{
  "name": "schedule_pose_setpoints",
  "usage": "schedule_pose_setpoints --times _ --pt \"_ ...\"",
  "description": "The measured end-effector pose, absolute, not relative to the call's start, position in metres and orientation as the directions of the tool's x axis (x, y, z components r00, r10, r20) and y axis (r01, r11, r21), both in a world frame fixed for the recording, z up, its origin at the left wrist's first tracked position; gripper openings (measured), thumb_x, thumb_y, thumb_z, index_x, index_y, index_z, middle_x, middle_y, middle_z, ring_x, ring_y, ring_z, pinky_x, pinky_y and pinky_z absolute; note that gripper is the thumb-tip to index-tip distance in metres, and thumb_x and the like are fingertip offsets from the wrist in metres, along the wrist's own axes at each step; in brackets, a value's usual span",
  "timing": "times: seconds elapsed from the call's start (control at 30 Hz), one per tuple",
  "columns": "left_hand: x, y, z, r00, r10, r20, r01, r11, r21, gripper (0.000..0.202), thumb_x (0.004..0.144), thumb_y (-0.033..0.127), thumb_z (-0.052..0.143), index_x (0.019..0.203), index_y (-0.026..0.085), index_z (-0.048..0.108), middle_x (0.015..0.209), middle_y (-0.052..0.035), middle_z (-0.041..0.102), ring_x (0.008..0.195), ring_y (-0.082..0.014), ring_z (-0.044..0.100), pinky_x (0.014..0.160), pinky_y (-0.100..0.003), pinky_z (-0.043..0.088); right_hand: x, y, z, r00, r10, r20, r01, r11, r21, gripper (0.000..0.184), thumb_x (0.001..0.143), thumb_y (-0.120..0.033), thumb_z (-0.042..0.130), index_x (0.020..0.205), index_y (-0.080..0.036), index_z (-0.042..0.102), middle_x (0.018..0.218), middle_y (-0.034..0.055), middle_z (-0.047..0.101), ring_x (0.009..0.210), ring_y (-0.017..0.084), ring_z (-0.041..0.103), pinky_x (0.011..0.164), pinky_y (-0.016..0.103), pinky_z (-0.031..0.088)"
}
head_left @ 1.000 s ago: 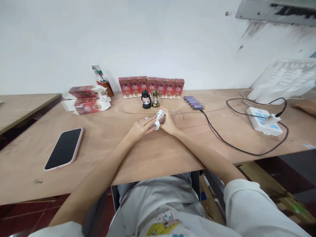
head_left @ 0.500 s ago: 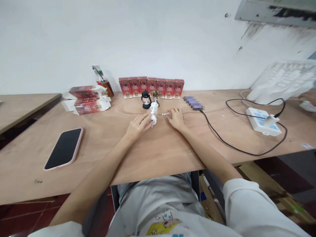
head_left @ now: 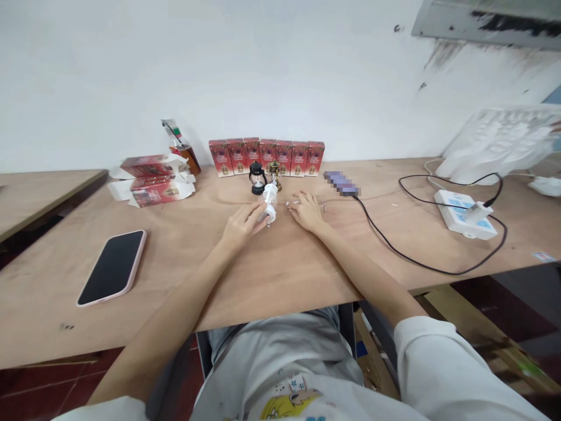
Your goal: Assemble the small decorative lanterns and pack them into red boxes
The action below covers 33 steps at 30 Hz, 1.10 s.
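My left hand (head_left: 242, 225) is closed on a small white lantern (head_left: 270, 202) with a clear middle, tilted with its top pointing away from me. My right hand (head_left: 307, 211) lies low on the table, fingers stretched out and somewhat apart, over small loose parts. Tiny white pieces (head_left: 288, 203) show by its fingertips, and thin metal wire pieces (head_left: 323, 206) lie at its right side. Just beyond the white lantern stand a black mini lantern (head_left: 258, 179) and a bronze-coloured one (head_left: 274, 175), partly covered by the white one.
Several red boxes (head_left: 266, 156) line the wall. Opened red boxes (head_left: 155, 190) and a bottle of amber liquid (head_left: 189, 158) stand left. A phone (head_left: 113, 267) lies front left; a blurred-out device (head_left: 342, 183) is cabled toward a power strip (head_left: 465, 213). White foam-like packaging (head_left: 477, 149) sits far right.
My right hand has shifted slightly left, baring more of the wire pieces. My left hand keeps the white lantern, barely moved. At the far right, another person's hand has moved up from the table.
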State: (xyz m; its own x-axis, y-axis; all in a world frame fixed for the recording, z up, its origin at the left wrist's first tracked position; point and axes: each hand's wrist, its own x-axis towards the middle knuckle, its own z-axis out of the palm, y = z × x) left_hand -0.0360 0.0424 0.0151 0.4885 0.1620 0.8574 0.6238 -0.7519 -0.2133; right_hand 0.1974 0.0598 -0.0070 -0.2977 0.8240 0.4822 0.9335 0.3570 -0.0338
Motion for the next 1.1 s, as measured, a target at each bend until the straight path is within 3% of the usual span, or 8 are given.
schedule_pose_setpoints --times 0.27,0.53,0.8,1.1 --pt "-0.0355 0.0413 0.0167 0.487 0.181 0.855 0.615 -0.766 -0.188 0.025 0.088 0.026 0.055 0.111 0.018 0.058 0.097 -0.0102 0.07 0.086 -0.0177 0.068 0.076 -0.028 0.056 0.1946 0.06 -0.0047 -0.403 0.809 0.427 0.905 0.422 0.054 0.029 0.092 -0.021 0.042 0.1 -0.013 0.068 0.105 0.0131 0.067 0.113 0.027 0.043 0.095 0.042 0.027" --pt "-0.0383 0.0431 0.0133 0.492 0.198 0.848 0.616 -0.767 -0.178 0.029 0.088 0.028 0.056 0.116 0.02 0.056 0.099 -0.0096 0.069 0.088 -0.0183 0.068 0.078 -0.029 0.055 0.1914 0.06 -0.0051 -0.431 0.802 0.413 0.9 0.411 0.142 0.033 0.092 -0.013 0.036 0.102 -0.01 0.068 0.101 0.0157 0.067 0.105 0.027 0.045 0.086 0.042 0.028" --pt "-0.0404 0.0413 0.0116 0.523 0.172 0.835 0.675 -0.682 -0.282 0.029 0.091 0.031 0.051 0.117 0.021 0.054 0.096 -0.006 0.07 0.083 -0.0163 0.068 0.073 -0.026 0.056 0.1896 0.0606 -0.0054 -0.459 0.805 0.376 0.888 0.413 0.202 0.033 0.092 -0.008 0.035 0.093 -0.01 0.068 0.092 0.0143 0.066 0.097 0.026 0.046 0.077 0.037 0.028" --pt "-0.039 0.042 0.012 0.404 0.271 0.873 0.679 -0.729 -0.088 0.028 0.089 0.032 0.053 0.114 0.019 0.054 0.099 -0.0095 0.068 0.09 -0.0195 0.066 0.078 -0.031 0.055 0.1891 0.0617 -0.0081 -0.462 0.801 0.38 0.886 0.399 0.236 0.036 0.092 -0.006 0.031 0.095 -0.009 0.067 0.091 0.0152 0.065 0.094 0.026 0.047 0.075 0.037 0.029"
